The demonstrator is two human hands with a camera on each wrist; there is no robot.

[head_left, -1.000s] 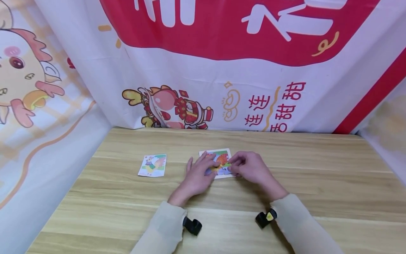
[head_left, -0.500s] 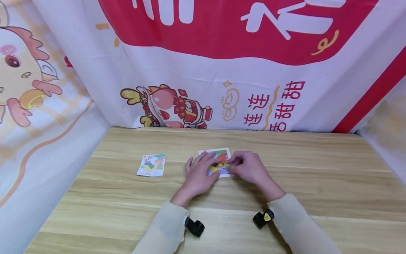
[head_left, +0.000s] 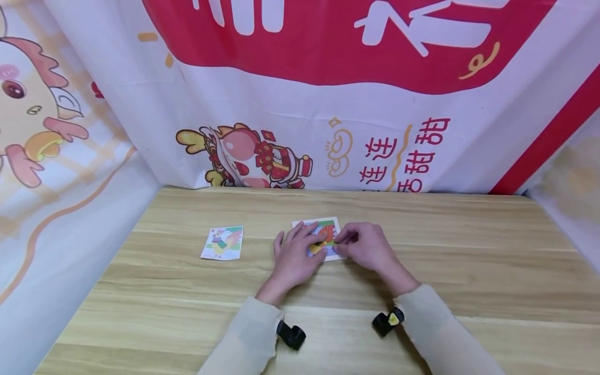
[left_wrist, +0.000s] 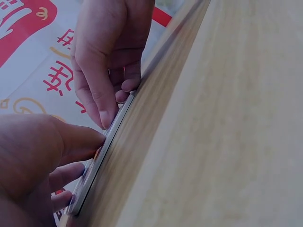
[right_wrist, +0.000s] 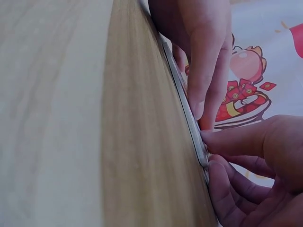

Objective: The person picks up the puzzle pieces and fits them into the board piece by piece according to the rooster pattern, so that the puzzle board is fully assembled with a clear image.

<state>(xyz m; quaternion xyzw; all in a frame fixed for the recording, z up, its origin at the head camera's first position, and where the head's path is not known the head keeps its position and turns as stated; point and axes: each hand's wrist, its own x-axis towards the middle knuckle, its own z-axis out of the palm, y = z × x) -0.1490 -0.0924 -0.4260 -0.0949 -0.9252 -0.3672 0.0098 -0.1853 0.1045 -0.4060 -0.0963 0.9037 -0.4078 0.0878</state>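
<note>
A small jigsaw puzzle (head_left: 330, 229) in a white-bordered tray, with an orange and green picture, lies on the table in the head view. My left hand (head_left: 297, 256) rests across its left part with straight, spread fingers, hiding much of the picture. At its right edge, my right hand (head_left: 367, 247) has thumb and curled fingers pinched together. The right wrist view shows the right thumb (right_wrist: 227, 142) on the upper side of the thin tray (right_wrist: 185, 106) near its corner, other fingers beside the edge. Whether a loose piece is between them is hidden.
A picture card (head_left: 222, 242) with a cartoon bird lies to the left of the puzzle on the wooden table (head_left: 164, 291). A printed white and red cloth (head_left: 281, 94) hangs behind the table's far edge. Black camera mounts (head_left: 291, 336) sit at both wrists.
My left hand shifts slightly right over the puzzle, its thumb nearer the right hand. The right fingers stay at the puzzle's right edge. The whole head view drifts a little.
</note>
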